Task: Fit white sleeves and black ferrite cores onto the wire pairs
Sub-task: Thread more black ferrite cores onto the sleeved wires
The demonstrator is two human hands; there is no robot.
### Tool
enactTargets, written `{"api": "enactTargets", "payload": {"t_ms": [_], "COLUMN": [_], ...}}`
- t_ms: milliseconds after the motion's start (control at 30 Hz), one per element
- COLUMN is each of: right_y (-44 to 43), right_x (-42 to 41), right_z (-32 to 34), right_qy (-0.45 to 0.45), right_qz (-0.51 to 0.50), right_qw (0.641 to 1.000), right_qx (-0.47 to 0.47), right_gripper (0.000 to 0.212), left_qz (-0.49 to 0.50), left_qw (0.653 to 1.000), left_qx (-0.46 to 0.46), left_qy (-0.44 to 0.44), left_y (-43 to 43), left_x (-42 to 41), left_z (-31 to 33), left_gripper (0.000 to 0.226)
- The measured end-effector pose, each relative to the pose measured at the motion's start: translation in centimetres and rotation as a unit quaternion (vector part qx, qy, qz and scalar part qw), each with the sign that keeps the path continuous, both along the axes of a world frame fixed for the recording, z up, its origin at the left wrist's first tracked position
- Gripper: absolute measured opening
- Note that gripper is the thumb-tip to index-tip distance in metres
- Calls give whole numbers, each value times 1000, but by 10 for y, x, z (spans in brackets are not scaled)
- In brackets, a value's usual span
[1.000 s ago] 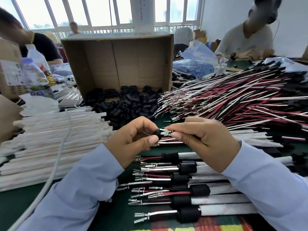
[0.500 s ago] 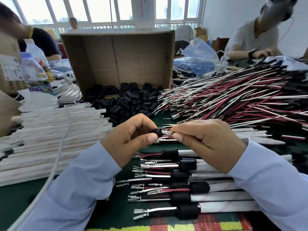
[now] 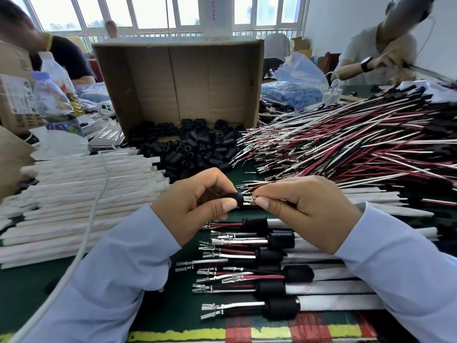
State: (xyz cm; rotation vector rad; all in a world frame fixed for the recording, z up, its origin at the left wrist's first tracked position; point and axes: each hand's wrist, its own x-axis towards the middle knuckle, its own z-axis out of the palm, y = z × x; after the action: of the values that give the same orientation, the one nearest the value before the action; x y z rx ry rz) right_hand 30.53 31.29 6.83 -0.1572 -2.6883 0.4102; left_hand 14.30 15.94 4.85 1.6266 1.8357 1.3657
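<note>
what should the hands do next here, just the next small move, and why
Probably push the black ferrite core, pinched in the left hand, further along the wire pair that the right hand pinches. The core sits only at the metal terminal tips, while the finished pieces below have cores seated past the terminals against their white sleeves.

left hand (image 3: 195,206), right hand (image 3: 304,209) — both pinching

Bright barred windows (image 3: 148,13), white wall (image 3: 346,21)

Black cores (image 3: 195,147), white sleeves (image 3: 81,184), red, white and black wires (image 3: 346,144), brown box (image 3: 178,78), green table (image 3: 22,280)
</note>
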Motion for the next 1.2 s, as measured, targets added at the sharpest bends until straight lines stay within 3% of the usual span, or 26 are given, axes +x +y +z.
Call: {"api": "enactTargets", "payload": {"t_ms": [167, 267, 367, 433, 567, 667, 800, 900, 967, 1067, 1133, 1200], "right_y": [-6, -11, -19, -24, -13, 0, 9, 22, 26, 23, 22, 24], "right_x": [-3, -5, -7, -11, -11, -6, -14, -27, -31, -35, -36, -36], "right_z": [-1, -3, -6, -7, -2, 5, 4, -4, -10, -21, -21, -21], "right_qy": [-17, -10, -8, 5, 18, -9, -138, -161, -161, -162, -151, -155], "right_qz": [16, 20, 8, 4, -1, -11, 9, -57, -73, -60, -65, -65], "right_qw": [1000, 999, 999, 1000, 1000, 996, 990, 983, 975, 967, 970, 972], "right_qx": [10, -34, -37, -5, 23, 92, 3, 64, 131, 186, 177, 165], "right_gripper": [39, 29, 50, 42, 30, 51, 69, 43, 24, 17, 15, 15], "left_qz": [-2, 1, 11, 40, 144, 154, 77, 64, 121, 212, 241, 255], "left_qw": [1000, 1000, 999, 995, 983, 980, 993, 995, 988, 947, 869, 789], "left_qx": [-6, 1, 45, 80, 116, 130, 69, 22, 9, -105, -274, -408], "left_qy": [12, 11, 22, 43, 0, -1, 55, 72, 95, 219, 335, 382], "left_y": [2, 6, 17, 27, 26, 16, 8, 4, 10, 36, 57, 70], "left_x": [2, 8, 26, 36, 26, 12, -1, -15, -29, -52, -58, -56], "left_z": [0, 1, -2, -6, -4, -2, -1, 7, 14, 20, 16, 10], "left_gripper": [10, 14, 18, 20, 32, 36, 31, 31, 34, 23, 33, 45]}}
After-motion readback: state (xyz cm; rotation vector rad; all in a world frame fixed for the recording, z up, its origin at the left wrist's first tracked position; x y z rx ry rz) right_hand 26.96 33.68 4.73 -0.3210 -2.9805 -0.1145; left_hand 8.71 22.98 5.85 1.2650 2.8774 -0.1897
